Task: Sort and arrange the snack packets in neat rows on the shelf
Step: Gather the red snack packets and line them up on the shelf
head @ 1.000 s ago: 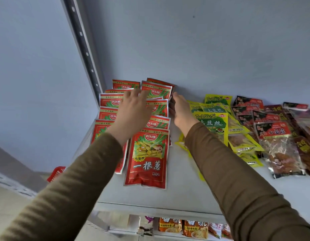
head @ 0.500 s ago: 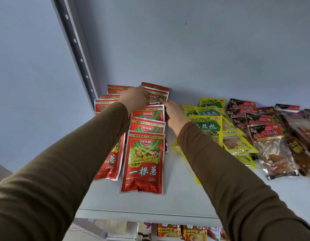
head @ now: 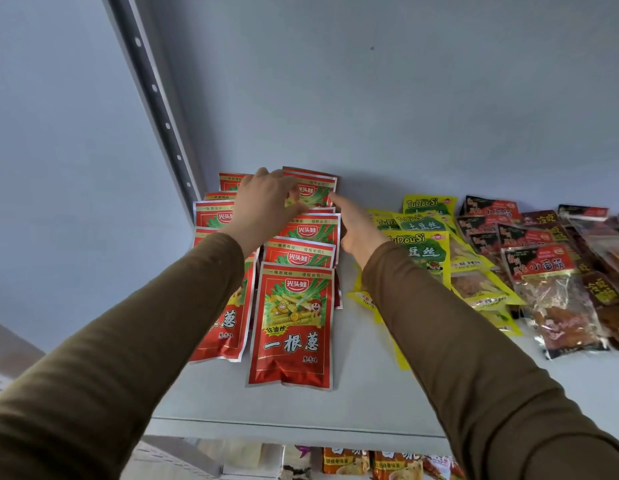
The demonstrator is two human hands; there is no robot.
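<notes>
Red snack packets (head: 291, 327) lie in two overlapping rows at the left of the white shelf (head: 353, 403). My left hand (head: 263, 206) reaches to the back of the right red row, and its fingers hold the rearmost red packet (head: 313, 188) by its left side. My right hand (head: 355, 223) lies beside that row, with an extended finger touching the right edge of the same packet. Yellow-green packets (head: 422, 247) sit right of my right wrist, partly hidden by the sleeve.
Dark red and clear packets (head: 550, 289) crowd the right end of the shelf. A perforated metal upright (head: 155, 98) runs along the left wall. More packets (head: 370, 462) show on the shelf below. Bare shelf lies near the front edge.
My left hand has slid right onto the rearmost packet of the right row. My right hand has stretched a finger toward that packet's right edge.
</notes>
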